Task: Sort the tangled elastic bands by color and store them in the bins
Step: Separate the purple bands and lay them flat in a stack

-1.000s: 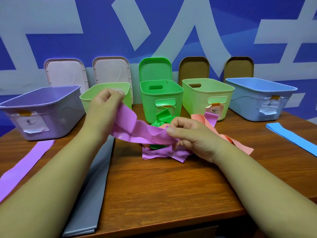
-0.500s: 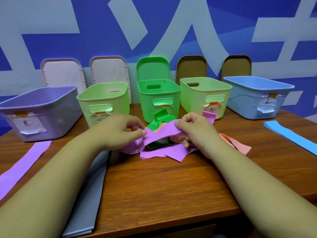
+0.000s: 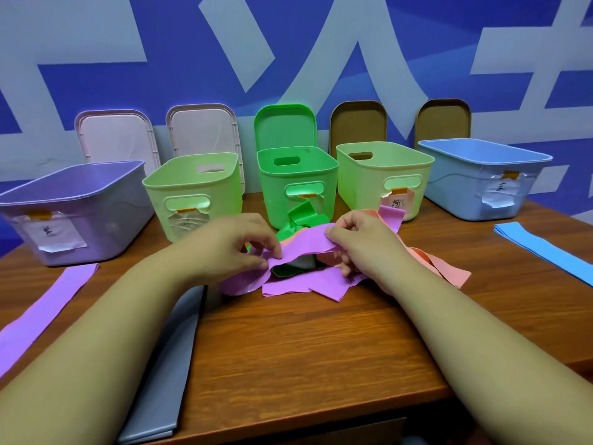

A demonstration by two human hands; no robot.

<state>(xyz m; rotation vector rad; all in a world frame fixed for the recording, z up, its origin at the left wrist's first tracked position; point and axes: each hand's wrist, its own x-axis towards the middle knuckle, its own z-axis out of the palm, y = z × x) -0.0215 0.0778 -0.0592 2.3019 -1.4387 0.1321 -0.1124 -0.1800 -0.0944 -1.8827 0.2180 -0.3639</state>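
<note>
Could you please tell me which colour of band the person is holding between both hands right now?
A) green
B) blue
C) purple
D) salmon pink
C: the left hand and the right hand each pinch an end of the purple band, which spans the gap between them.

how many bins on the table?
5, in a back row: purple bin far left, pale green bin, bright green bin centre, yellow-green bin, blue bin far right. None look hidden.
</note>
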